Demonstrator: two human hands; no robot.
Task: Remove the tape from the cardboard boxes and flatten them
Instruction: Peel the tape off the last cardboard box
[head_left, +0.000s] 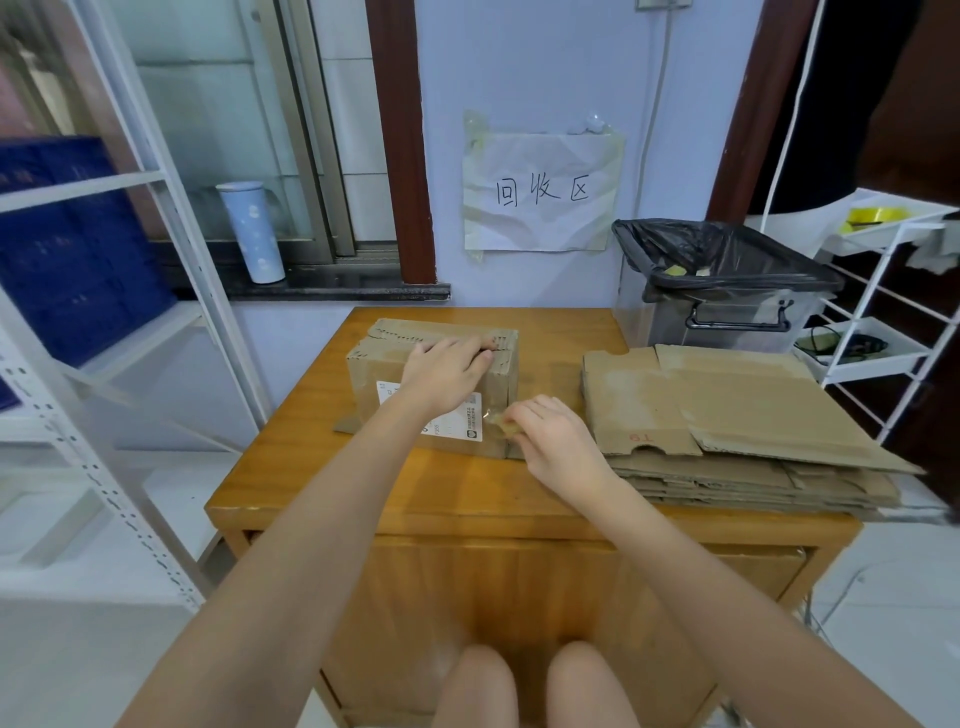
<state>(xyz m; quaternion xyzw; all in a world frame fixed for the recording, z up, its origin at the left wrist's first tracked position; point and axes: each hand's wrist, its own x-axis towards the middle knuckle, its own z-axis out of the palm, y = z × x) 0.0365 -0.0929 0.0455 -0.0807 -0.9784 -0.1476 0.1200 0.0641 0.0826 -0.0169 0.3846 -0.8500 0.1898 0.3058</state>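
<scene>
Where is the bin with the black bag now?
The bin with the black bag stands at the table's far right corner, behind the stack of flattened cardboard.

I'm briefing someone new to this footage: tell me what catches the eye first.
Mid-table, the cardboard box stands unflattened, the left hand pressing its top while the right hand pinches tape at its near right corner. Right of it lies a stack of flattened boxes, and behind that a black-lined bin.
</scene>
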